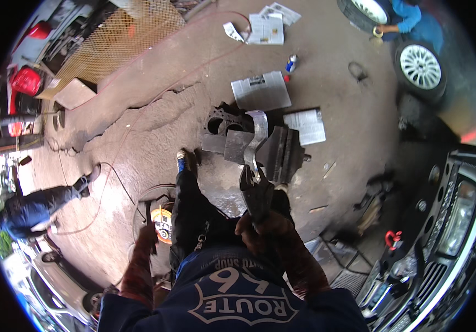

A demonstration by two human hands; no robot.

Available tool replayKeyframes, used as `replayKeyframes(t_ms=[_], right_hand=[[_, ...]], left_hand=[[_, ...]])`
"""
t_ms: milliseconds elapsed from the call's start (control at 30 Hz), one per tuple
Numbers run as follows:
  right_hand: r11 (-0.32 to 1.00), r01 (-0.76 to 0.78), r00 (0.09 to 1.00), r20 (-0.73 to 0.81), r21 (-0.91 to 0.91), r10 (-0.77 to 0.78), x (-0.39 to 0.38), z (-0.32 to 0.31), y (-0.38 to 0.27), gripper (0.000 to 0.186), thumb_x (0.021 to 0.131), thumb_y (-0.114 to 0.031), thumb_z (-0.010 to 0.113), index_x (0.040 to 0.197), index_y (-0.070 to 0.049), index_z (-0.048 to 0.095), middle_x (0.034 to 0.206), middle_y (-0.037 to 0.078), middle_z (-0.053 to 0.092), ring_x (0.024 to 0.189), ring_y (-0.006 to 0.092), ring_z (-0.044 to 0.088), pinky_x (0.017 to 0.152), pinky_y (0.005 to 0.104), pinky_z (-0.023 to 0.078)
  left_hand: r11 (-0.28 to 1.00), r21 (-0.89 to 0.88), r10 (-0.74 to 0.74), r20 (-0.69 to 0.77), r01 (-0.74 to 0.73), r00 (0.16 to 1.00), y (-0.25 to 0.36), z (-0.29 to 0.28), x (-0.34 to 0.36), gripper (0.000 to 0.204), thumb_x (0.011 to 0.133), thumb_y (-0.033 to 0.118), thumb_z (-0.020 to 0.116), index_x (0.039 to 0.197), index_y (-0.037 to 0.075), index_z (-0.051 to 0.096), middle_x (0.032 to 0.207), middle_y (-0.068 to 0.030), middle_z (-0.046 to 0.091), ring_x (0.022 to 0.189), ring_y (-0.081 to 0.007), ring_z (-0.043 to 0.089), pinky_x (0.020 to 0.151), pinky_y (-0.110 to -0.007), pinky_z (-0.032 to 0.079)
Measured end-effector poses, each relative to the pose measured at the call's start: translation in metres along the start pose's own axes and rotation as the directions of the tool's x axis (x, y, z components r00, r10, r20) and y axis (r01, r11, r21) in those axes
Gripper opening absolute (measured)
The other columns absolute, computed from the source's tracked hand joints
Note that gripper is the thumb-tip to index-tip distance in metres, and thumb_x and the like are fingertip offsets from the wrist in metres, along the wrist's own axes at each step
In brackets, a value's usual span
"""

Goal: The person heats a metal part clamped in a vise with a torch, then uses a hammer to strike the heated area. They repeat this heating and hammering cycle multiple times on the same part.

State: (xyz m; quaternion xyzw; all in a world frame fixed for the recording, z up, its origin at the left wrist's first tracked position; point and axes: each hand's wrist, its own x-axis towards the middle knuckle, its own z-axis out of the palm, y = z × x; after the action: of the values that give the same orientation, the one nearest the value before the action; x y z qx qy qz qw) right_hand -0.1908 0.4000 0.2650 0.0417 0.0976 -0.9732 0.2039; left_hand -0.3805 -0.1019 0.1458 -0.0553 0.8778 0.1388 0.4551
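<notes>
My left hand (148, 235) is closed on a dark-handled tool (149, 213), perhaps a hammer, beside an orange round object (164, 227) low by my left leg. My right hand (263, 227) grips large black pliers (255, 196), their jaws at the lower end of a bent, shiny metal strip (257, 133). Behind the strip, a dark metal block with large round holes (219, 122) and heavy dark plates (279, 152) sit in front of my feet.
Newspapers (261, 91) and a blue can (291, 63) lie ahead. Another person (38, 205) is at left; a co-worker (415, 25) handles wheels (419, 66) at upper right. A car front (448, 232) stands right. A mesh panel (110, 41), hose and cracked concrete extend left.
</notes>
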Motion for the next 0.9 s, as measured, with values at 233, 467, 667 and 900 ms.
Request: replayKeyframes(t_ms=[233,467,667,900], right_hand=[[0.983,-0.167,0.926,0.356,0.076,0.130,-0.075,0.079,-0.018,0.057,0.097,-0.034,0.067,0.134,0.009,0.056,0.069,0.008,0.055,0.050,0.0170,0.057,0.053,0.0353,0.054],[0.944,-0.304,0.913,0.244,-0.132,0.328,-0.078,0.132,-0.006,0.058,0.093,-0.029,0.069,0.134,0.011,0.055,0.072,0.009,0.057,0.055,0.0186,0.062,0.055,0.0342,0.055],[0.830,-0.469,0.868,0.019,-0.302,0.497,-0.033,0.128,0.022,0.058,0.089,-0.026,0.071,0.133,0.009,0.055,0.079,0.010,0.061,0.064,0.0221,0.068,0.061,0.0372,0.058],[0.841,-0.503,0.864,-0.118,-0.200,0.489,0.027,0.063,0.114,0.055,0.088,-0.024,0.070,0.131,0.008,0.056,0.077,0.010,0.061,0.073,0.0261,0.068,0.068,0.0389,0.056]], left_hand=[[0.096,-0.929,-0.616,0.226,0.357,0.755,-0.136,0.218,-0.171,0.022,0.096,0.030,0.062,0.083,0.013,0.056,0.060,-0.0022,0.046,0.048,-0.0203,0.046,0.045,-0.041,0.041],[0.029,-0.950,-0.524,0.251,0.312,0.814,-0.102,0.221,-0.218,0.023,0.094,0.028,0.063,0.080,0.011,0.055,0.056,-0.0017,0.045,0.041,-0.0186,0.044,0.038,-0.039,0.037],[0.585,-0.792,-0.307,-0.017,0.174,0.951,-0.052,0.180,-0.195,0.043,0.092,0.042,0.064,0.081,0.000,0.063,0.060,-0.0076,0.057,0.046,-0.0214,0.058,0.040,-0.040,0.049],[0.889,-0.454,0.025,-0.068,-0.053,0.997,-0.033,0.174,-0.127,0.055,0.094,0.051,0.061,0.096,-0.004,0.069,0.076,-0.0224,0.069,0.069,-0.0346,0.072,0.063,-0.047,0.056]])
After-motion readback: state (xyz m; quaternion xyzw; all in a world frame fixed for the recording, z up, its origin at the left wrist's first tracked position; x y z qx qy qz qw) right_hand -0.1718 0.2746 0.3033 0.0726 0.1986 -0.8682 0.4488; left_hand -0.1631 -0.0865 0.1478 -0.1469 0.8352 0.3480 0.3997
